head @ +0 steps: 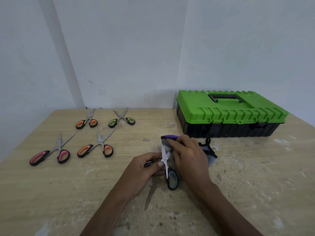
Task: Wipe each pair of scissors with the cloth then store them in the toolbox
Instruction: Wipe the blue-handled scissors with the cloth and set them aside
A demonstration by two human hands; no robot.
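Table [68, 193]: I saw a pale, scuffed top set against a wall, with everything on it.
Toolbox [230, 116]: green lid down, handle flat. It sat at the far right, and its long side ran left to right, facing me.
Right hand [189, 155]: fingers were curled over the cloth, pressing it round the blades. This was the hand nearer the toolbox.
Left hand [144, 169]: it gripped 1 handle loop of the held scissors, thumb on top.
Cloth [208, 154]: dark grey with a purple edge. It was bunched under the right hand, and its loose end trailed on the table toward the toolbox.
Held scissors [172, 179]: black handles, in front of me at mid-table. The long axis ran away from me: 1 bare blade pointed to the wall and the free loop pointed back at me. I could not see the other blade.
Waiting pairs: 4 lay opened at the far left, well apart from both hands. They were pink [49, 155], near orange [95, 149], far orange [87, 122] and green [121, 120].
Path to toolbox: it lay ahead and to the right of the hands, just beyond the cloth. By my judgement the wipe on pair 1 was in hand and none was stored. The lid would need lifting first, best by the right hand.
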